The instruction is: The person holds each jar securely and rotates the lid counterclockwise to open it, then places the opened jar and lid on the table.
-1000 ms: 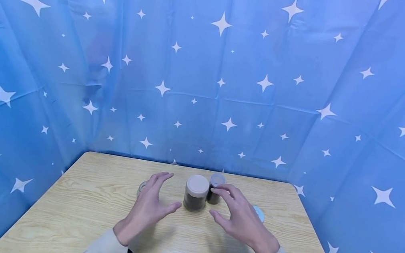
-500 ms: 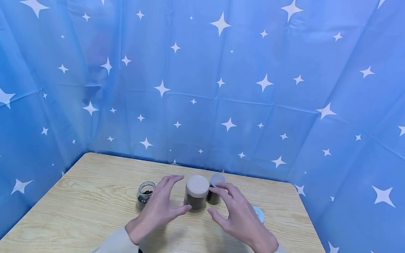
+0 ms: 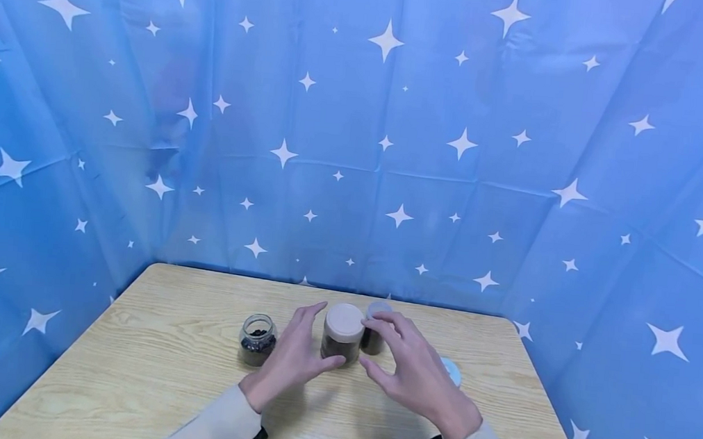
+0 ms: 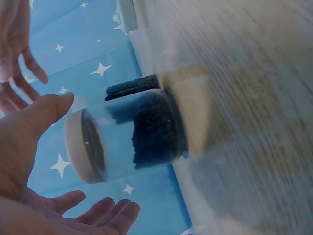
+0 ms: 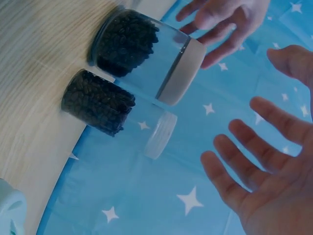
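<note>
A clear jar with a pale lid (image 3: 344,322), partly filled with dark beans, stands on the table between the two hands. My left hand (image 3: 292,357) is just left of it, fingers spread and thumb apart, holding nothing. On the other side, my right hand (image 3: 422,379) has its fingers loosely bent around empty air. Behind that hand stands a narrower jar of beans (image 5: 98,103) with a translucent lid (image 5: 161,135), partly hidden in the head view. Neither hand visibly touches a jar.
Left of my left hand stands a lidless glass jar (image 3: 257,342) with dark beans. A light blue object (image 3: 451,371) lies partly hidden behind my right hand. The wooden table (image 3: 126,353) meets a blue star-patterned curtain (image 3: 334,127) at the back.
My left hand has moved right, closer to the pale-lidded jar, uncovering the lidless jar. My right hand has barely moved.
</note>
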`<state>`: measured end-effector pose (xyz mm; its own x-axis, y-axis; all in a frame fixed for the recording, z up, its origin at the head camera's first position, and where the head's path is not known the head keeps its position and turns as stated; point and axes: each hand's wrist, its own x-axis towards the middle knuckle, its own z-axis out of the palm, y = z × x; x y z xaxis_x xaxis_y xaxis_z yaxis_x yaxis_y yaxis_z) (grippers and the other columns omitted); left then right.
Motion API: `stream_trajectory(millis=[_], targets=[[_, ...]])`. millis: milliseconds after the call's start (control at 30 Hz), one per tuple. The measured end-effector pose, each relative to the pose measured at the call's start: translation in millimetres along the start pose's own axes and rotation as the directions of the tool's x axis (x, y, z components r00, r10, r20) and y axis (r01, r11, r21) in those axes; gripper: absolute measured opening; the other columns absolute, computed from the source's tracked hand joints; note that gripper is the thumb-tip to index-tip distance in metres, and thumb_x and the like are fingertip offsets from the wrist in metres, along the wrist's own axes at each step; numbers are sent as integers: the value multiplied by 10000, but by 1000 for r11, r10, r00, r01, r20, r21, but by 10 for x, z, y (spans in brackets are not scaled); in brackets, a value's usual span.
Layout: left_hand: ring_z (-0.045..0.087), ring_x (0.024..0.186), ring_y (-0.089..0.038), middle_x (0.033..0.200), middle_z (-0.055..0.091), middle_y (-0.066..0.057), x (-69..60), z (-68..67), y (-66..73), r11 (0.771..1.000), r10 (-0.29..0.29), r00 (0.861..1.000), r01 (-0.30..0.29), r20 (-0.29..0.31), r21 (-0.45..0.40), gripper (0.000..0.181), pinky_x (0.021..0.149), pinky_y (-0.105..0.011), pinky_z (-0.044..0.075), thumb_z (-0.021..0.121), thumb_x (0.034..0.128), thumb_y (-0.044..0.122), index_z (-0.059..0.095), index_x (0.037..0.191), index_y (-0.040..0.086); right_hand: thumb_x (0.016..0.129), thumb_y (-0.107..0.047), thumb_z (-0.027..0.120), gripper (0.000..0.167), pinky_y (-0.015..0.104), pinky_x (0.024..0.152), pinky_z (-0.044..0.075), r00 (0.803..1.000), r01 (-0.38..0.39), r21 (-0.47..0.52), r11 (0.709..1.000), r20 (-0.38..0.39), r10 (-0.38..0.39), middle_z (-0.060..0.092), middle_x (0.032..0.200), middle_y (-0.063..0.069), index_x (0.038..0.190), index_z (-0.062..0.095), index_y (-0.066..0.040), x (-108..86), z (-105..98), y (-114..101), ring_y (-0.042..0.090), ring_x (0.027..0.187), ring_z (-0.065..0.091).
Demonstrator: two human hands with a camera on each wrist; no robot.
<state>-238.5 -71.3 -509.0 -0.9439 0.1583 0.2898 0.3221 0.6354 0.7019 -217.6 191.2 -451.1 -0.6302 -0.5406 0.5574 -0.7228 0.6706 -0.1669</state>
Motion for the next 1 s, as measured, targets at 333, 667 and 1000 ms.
stream_trajectory(millis=[333, 667, 1000], targets=[[622, 1516, -516, 1661, 569, -309, 113, 98, -81, 998, -39, 998, 41, 41, -44, 1165, 1248, -694, 550, 1061, 860, 333, 396, 1755, -8, 966, -280, 978, 638, 451, 917, 710, 1000, -7, 13, 1000, -13, 7, 688, 1573, 150, 1523, 699, -142, 55, -55, -16, 296, 1350, 743], [630, 1500, -511, 1624, 612, -310, 189, 184, -119, 993, -47, 997, 53, 66, -101, 1122, 1243, -703, 543, 1058, 867, 291, 418, 1722, -54, 982, -294, 966, 630, 470, 958, 708, 1000, -23, 25, 999, -7, 23, 684, 1578, 137, 1533, 699, -144, 75, -81, -21, 296, 1407, 718], [672, 1457, -476, 1583, 658, -270, 269, 263, -100, 989, -33, 997, 44, 75, -143, 1046, 1239, -688, 550, 1060, 863, 278, 478, 1676, -32, 982, -280, 967, 626, 484, 973, 702, 1000, -18, 34, 999, -10, 18, 687, 1565, 130, 1529, 701, -131, 88, -48, -2, 293, 1389, 721]])
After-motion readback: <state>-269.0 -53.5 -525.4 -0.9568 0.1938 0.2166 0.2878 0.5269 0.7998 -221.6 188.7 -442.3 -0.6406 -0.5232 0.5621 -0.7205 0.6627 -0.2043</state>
